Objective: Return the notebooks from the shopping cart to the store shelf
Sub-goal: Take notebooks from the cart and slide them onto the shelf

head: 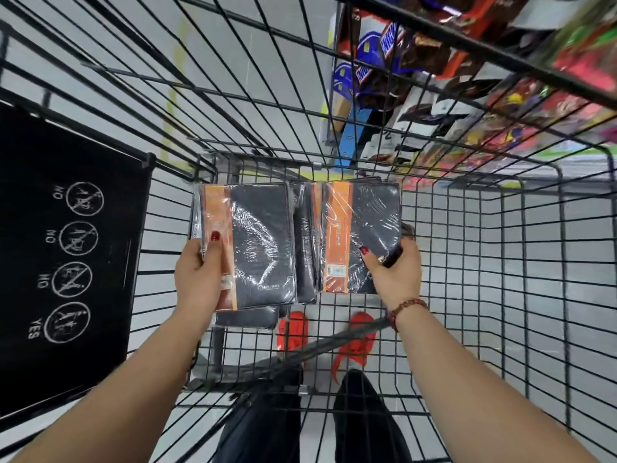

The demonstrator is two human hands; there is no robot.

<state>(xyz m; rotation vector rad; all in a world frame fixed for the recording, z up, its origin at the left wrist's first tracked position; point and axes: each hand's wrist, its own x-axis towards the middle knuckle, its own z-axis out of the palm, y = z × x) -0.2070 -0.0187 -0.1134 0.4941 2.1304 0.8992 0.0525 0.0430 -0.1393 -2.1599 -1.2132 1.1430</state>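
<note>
Over the black wire shopping cart floor, two flat, shrink-wrapped, dark-and-orange rectangles: left hand grips the left notebook at its near-left edge, right hand grips the right notebook at its near-right corner, fingers wrapped under, thumbs on top, forearms extended.

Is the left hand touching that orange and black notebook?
Touching. The head view shows the left hand gripping the left notebook, with the thumb pressed on its orange strip.
</note>
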